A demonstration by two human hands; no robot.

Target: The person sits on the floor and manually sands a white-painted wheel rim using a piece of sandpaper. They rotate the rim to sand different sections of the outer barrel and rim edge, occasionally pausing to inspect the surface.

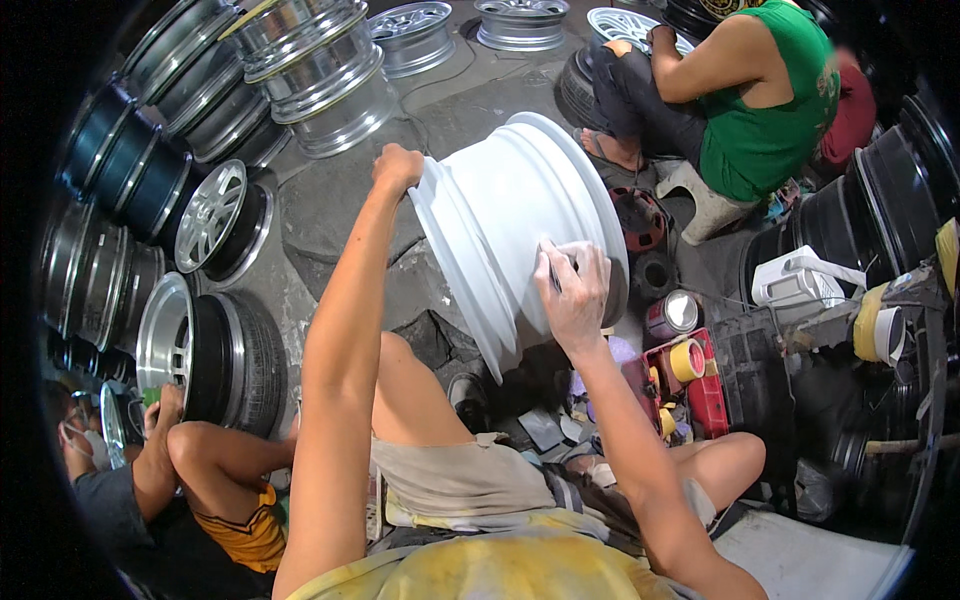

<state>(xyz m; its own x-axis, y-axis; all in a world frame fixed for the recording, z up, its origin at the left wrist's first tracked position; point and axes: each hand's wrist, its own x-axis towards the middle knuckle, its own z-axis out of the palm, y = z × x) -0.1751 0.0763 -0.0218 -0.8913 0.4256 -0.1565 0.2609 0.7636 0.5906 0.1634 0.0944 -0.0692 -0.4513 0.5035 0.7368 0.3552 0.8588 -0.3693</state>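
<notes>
A white-coated wheel rim lies on its side in front of me, its barrel facing up toward me. My left hand is closed over the lip at its upper left edge. On the right part of the barrel rests my right hand, dusted with white powder. Its fingers are bent, and a small dark bit shows between them; what it is I cannot make out. The underside of the rim is out of sight.
Stacked rims crowd the left and back. A red crate with tape rolls and a paint can stand right of the rim. One person in a green top sits at back right, another person at lower left.
</notes>
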